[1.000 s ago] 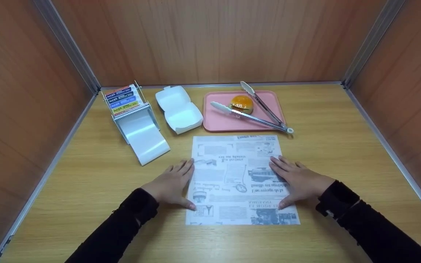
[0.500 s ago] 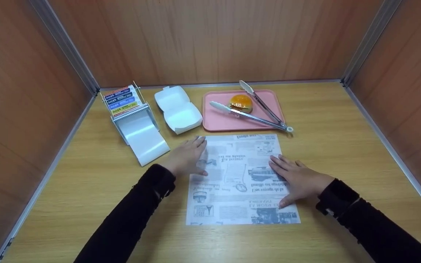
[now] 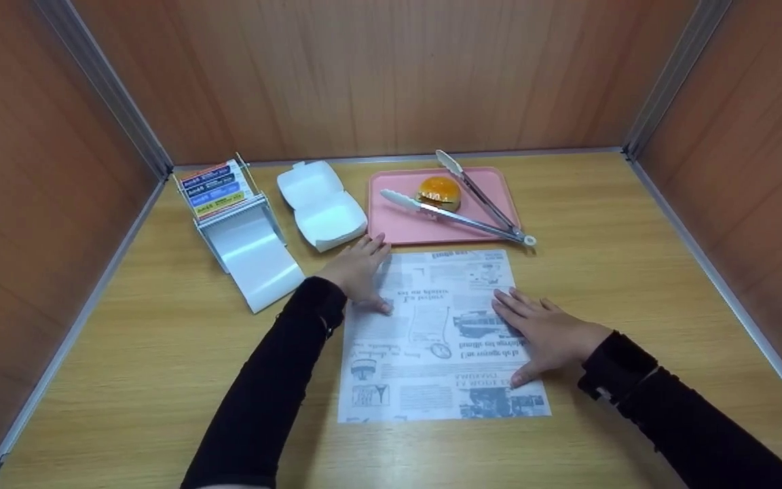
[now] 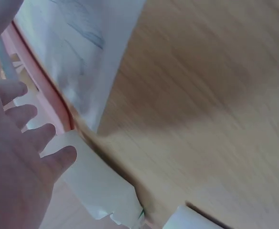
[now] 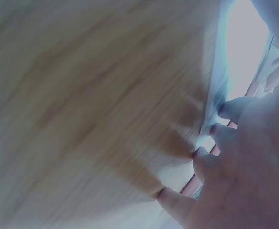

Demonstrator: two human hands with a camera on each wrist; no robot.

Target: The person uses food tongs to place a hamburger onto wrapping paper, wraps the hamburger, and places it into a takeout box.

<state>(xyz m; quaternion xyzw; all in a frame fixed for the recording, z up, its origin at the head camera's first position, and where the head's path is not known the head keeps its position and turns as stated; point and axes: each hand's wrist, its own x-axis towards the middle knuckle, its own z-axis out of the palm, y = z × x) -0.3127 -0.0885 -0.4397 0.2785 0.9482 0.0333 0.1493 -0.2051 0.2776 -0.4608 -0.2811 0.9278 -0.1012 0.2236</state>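
Observation:
A sheet of newspaper-print wrapping paper [image 3: 425, 326] lies flat on the table. My left hand [image 3: 358, 273] is at its far left corner, fingers spread and relaxed, close to the pink tray [image 3: 391, 225] and the white food box [image 3: 330, 217]. In the left wrist view these fingers [image 4: 58, 160] hold nothing; whether they touch the paper is unclear. My right hand [image 3: 554, 336] rests with spread fingers on the paper's right edge. From the right wrist, its fingertips [image 5: 168, 195] are seen pressing down along that edge.
On the tray sit a burger [image 3: 439, 193] and a pair of metal tongs [image 3: 462, 219] spread around it, their hinge end past the rim. At left stands a dispenser [image 3: 218, 193] of colourful labels with a white chute [image 3: 262, 261]. Wooden panels enclose the back and sides.
My left hand has slid from the paper's left edge away from me to its far left corner. The right hand stays on the right edge. The head view has shifted slightly.

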